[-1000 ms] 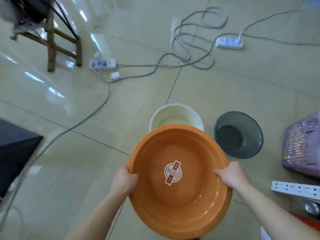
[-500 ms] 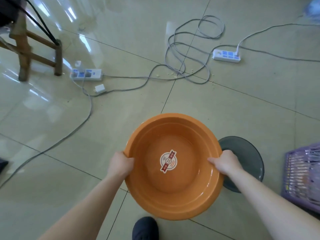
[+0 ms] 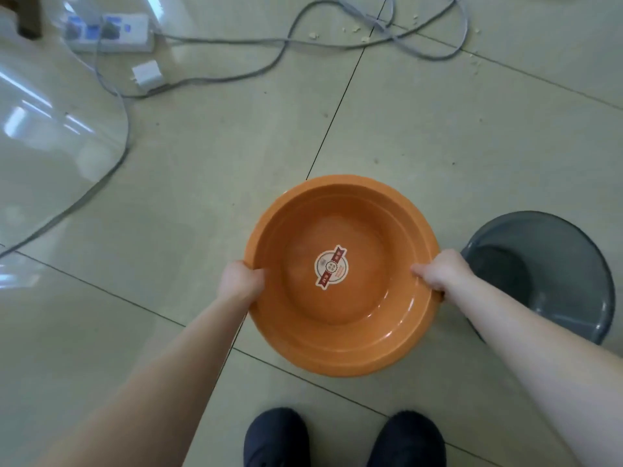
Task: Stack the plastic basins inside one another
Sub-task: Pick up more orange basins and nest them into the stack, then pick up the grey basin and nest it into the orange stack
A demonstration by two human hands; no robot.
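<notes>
The left hand (image 3: 240, 281) and right hand (image 3: 440, 274) are each closed on opposite rims of the orange basin (image 3: 342, 274), held level at centre frame. The grey basin (image 3: 546, 274) sits on the floor just right of it, nearer the right hand. The orange basin is round, glossy, with a sticker inside.

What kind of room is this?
Probably an indoor room in a home or workroom: a glossy tiled floor, a power strip with gray cables trailing across it, and plastic basins, one orange, one gray.
</notes>
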